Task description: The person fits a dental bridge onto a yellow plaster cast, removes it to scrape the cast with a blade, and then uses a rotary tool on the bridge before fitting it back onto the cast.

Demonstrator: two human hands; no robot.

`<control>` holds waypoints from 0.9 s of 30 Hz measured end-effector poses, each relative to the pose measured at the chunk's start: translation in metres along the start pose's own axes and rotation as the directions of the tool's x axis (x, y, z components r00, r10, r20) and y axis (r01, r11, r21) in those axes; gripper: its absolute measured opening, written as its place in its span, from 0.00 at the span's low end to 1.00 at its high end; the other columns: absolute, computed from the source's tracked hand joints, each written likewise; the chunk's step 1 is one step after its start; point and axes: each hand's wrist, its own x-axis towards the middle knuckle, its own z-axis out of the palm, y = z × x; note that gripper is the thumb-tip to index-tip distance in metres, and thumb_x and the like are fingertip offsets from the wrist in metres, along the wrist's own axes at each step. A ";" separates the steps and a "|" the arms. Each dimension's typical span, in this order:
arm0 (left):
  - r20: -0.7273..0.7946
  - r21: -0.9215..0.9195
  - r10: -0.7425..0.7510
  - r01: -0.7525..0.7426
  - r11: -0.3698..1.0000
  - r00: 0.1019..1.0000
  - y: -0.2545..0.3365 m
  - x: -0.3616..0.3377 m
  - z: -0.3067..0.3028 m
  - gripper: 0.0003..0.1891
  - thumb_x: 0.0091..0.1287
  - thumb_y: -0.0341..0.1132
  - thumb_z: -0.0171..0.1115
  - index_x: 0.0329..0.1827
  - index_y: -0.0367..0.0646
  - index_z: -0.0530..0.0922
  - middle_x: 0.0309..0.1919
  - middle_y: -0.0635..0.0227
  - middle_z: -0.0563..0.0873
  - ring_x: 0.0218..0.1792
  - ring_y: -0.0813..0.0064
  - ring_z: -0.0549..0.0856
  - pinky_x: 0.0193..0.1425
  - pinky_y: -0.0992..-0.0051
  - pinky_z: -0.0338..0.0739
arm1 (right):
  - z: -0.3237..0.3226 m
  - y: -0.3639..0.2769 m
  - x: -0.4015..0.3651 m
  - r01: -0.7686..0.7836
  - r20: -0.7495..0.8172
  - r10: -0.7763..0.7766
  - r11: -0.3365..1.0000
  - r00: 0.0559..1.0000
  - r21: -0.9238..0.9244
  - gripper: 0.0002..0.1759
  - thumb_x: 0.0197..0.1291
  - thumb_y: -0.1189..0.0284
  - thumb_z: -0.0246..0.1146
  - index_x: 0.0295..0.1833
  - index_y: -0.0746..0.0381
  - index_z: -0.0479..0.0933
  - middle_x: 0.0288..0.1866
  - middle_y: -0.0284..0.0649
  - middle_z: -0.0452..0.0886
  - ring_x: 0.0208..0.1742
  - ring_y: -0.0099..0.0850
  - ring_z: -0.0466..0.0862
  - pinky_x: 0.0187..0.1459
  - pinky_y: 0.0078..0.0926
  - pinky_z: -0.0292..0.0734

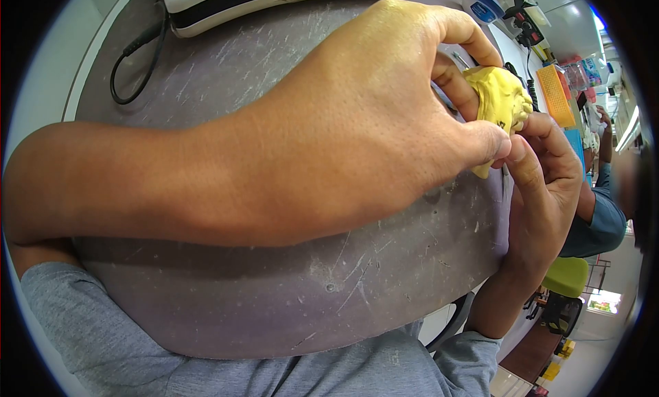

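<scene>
A yellow dental cast (495, 95) with moulded teeth along its right side is held up above the table. My left hand (398, 102) reaches across from the left and grips the cast between its thumb and bent fingers. My right hand (546, 160) comes from the lower right, its thumb and index finger closed at the toothed edge of the cast, close to my left thumb. Small dark marks show on the cast near my left thumb. My fingers hide parts of the cast, and whether anything small sits between my right fingertips cannot be seen.
The scratched grey table (357, 280) has a rounded front edge. A white device (274, 2) with a black cable (147, 81) stands at the back. An orange basket (555, 95) is at the right. Another person's sleeve (597, 222) and a green chair (567, 277) appear beyond.
</scene>
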 end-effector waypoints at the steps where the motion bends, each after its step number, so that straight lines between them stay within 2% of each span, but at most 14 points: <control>1: 0.000 0.001 0.003 -0.003 1.000 1.000 0.000 0.000 0.000 0.21 0.63 0.29 0.70 0.56 0.26 0.76 0.37 0.54 0.88 0.40 0.74 0.89 0.44 0.80 0.84 | -0.001 0.001 0.000 -0.010 -0.005 0.010 1.000 1.000 0.014 0.17 0.66 0.66 0.69 0.49 0.68 0.77 0.40 0.35 0.81 0.40 0.21 0.79 0.46 0.18 0.73; 6: -0.001 0.003 0.003 -0.003 1.000 1.000 0.003 -0.001 0.000 0.21 0.63 0.28 0.70 0.55 0.26 0.76 0.36 0.54 0.88 0.40 0.74 0.89 0.44 0.80 0.84 | -0.003 0.000 -0.001 -0.009 -0.024 0.009 1.000 1.000 0.022 0.18 0.67 0.66 0.68 0.52 0.70 0.78 0.41 0.38 0.81 0.42 0.22 0.80 0.48 0.19 0.74; 8: -0.002 0.003 0.003 -0.003 1.000 1.000 0.002 0.000 0.000 0.21 0.63 0.28 0.70 0.55 0.26 0.76 0.36 0.54 0.88 0.40 0.74 0.89 0.44 0.80 0.84 | -0.005 0.001 -0.001 0.003 0.021 -0.003 1.000 1.000 -0.009 0.17 0.68 0.67 0.67 0.52 0.70 0.78 0.42 0.38 0.82 0.42 0.23 0.81 0.49 0.20 0.75; 21: -0.001 -0.001 0.011 -0.011 1.000 1.000 0.004 0.002 -0.001 0.20 0.63 0.28 0.70 0.55 0.26 0.77 0.36 0.54 0.88 0.39 0.73 0.89 0.43 0.80 0.84 | -0.008 0.004 0.002 -0.013 -0.004 0.013 1.000 1.000 0.003 0.14 0.69 0.70 0.65 0.52 0.71 0.79 0.42 0.38 0.83 0.41 0.23 0.81 0.47 0.20 0.76; 27: -0.005 -0.004 0.021 -0.021 1.000 1.000 0.005 -0.001 -0.003 0.20 0.62 0.28 0.71 0.55 0.26 0.77 0.36 0.54 0.88 0.39 0.73 0.89 0.43 0.80 0.84 | -0.006 0.005 0.002 0.028 0.011 -0.028 1.000 1.000 0.003 0.14 0.69 0.70 0.67 0.50 0.71 0.80 0.40 0.37 0.83 0.40 0.22 0.82 0.47 0.19 0.76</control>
